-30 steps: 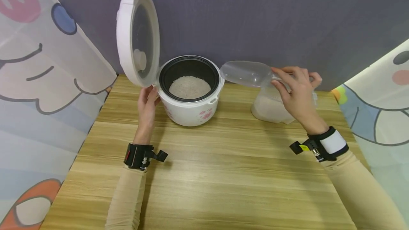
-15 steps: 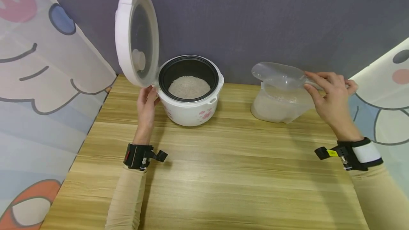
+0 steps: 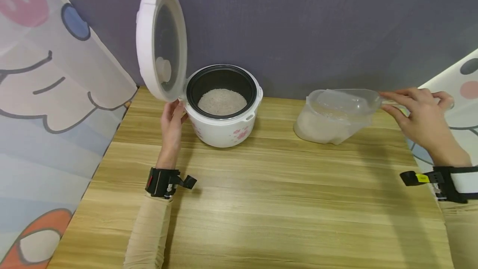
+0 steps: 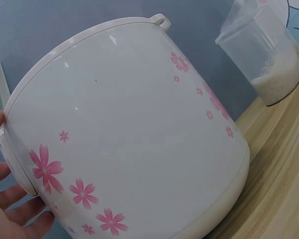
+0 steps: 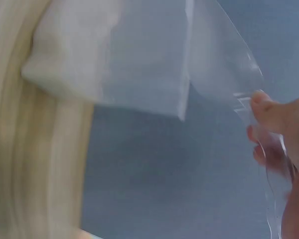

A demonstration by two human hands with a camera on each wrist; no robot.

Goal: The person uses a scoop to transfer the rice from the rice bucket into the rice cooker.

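Observation:
A white rice cooker [image 3: 220, 132] with pink flowers stands at the back left of the table, its lid [image 3: 143, 45] raised. White rice [image 3: 222, 102] lies in its dark inner pot. My left hand [image 3: 172, 121] holds the cooker's left side below the lid hinge; in the left wrist view the fingers [image 4: 10, 196] lie against a projecting edge there. My right hand [image 3: 422, 113] pinches the handle of a clear plastic scoop [image 3: 367, 96]. The scoop's bowl dips into the mouth of a translucent container [image 3: 325, 123] partly filled with rice; its exact depth cannot be told.
The wood-grain table [image 3: 261, 202] runs up to a dark grey wall [image 3: 298, 24] behind the cooker and container. Cartoon-printed curtains [image 3: 56, 107] border both sides. Bare tabletop separates the cooker from the container.
My right hand has carried the scoop rightward from beside the cooker, and its bowl has lowered into the container's mouth. The left hand and the cooker have stayed in place.

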